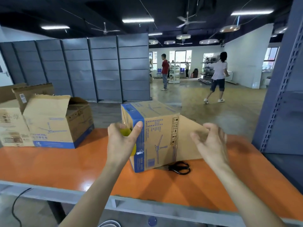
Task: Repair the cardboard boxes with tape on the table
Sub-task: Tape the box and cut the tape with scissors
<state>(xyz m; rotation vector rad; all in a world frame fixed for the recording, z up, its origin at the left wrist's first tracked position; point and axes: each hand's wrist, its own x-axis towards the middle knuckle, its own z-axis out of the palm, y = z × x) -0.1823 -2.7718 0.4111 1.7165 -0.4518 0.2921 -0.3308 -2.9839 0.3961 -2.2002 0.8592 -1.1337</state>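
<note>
Brown corrugated cardboard box (157, 128), blue-banded at its edges and printed with a fan, stands mid-way along the glossy orange bench (65, 164), with black-handled scissors (180, 167) lying at its near lower edge. The left hand (120, 143) curls round a yellow tape roll (125, 131), thumb against the blue band. The right hand (211, 143) is spread, holding nothing, by the plain side flap. A torn, open-flapped cardboard box (54, 123) sits well apart on the left — orange surface shows between them.

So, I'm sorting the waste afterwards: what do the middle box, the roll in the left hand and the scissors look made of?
The middle box looks like brown corrugated cardboard, matte, with blue print and creased edges. The roll is yellowish, translucent and glossy, so probably plastic tape. The scissors show black handles, likely plastic; their blades are not clearly visible.
</note>
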